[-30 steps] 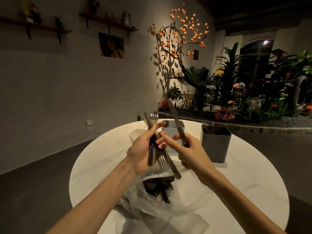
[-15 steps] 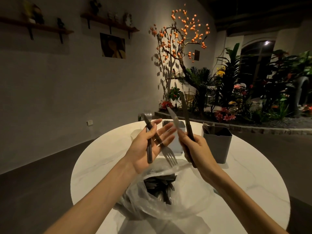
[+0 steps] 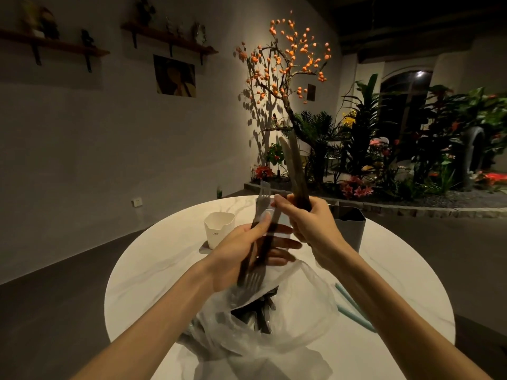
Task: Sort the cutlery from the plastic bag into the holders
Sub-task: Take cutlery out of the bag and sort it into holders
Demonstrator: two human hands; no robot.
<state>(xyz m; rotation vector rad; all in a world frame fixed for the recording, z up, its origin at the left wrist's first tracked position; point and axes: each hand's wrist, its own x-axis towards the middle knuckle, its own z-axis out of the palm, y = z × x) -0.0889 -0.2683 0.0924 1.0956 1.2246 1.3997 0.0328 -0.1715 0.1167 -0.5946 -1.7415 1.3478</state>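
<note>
Two knives are gripped upright in the right hand, fingers curled round the handles, likely kept apart by type. Forks are pinched under the left hand's thumb, other fingers extended. The plastic bag lies below with more cutlery; the white holder and grey holder wait behind.

white holder unblocked at left, grey holder behind right hand

Two knives stand upright at frame centre, blades up, dark handles gripped. Two forks cross just left of them, one tines up, one tines down. A clear bag of dark cutlery lies open below. White holder centre-left, grey holder centre-right.
</note>
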